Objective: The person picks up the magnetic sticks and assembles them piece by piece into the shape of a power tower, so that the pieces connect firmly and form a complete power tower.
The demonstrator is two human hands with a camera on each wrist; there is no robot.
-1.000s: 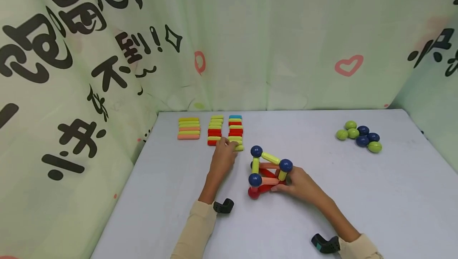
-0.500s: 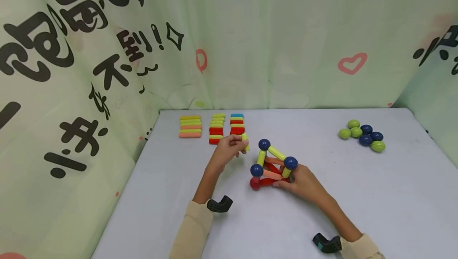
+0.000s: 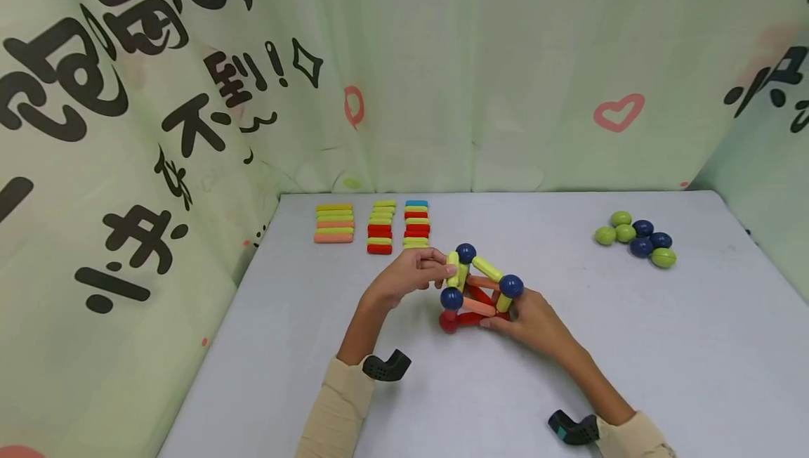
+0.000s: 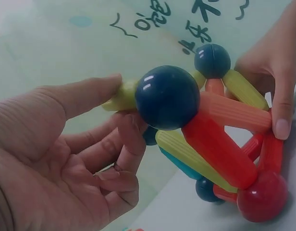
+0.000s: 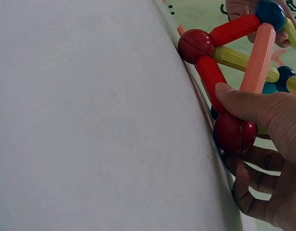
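Observation:
My left hand point(image 3: 409, 279) pinches a yellow-green rod point(image 3: 452, 268) between thumb and fingers. In the left wrist view this rod reaches a dark blue ball point(image 4: 168, 97) on a frame of rods and balls. Whether the two touch is unclear. The frame has red balls point(image 4: 262, 196) low down, blue balls higher, and red, salmon and yellow-green rods between them. At its right side my right hand point(image 3: 537, 321) grips the frame. In the right wrist view that thumb presses by a red rod point(image 5: 210, 79), just above a red ball point(image 5: 235, 132).
Three columns of rods lie at the back left: a left column point(image 3: 333, 223), a middle one point(image 3: 380, 230) and a right one point(image 3: 416, 225). Loose green and blue balls point(image 3: 641, 247) cluster at the back right of the white table point(image 3: 253, 381). A printed curtain hangs behind.
My left hand has lifted a yellow-green rod from the right column and carried it right, to the frame's top. The frame has tilted slightly in my right hand, which keeps its grip.

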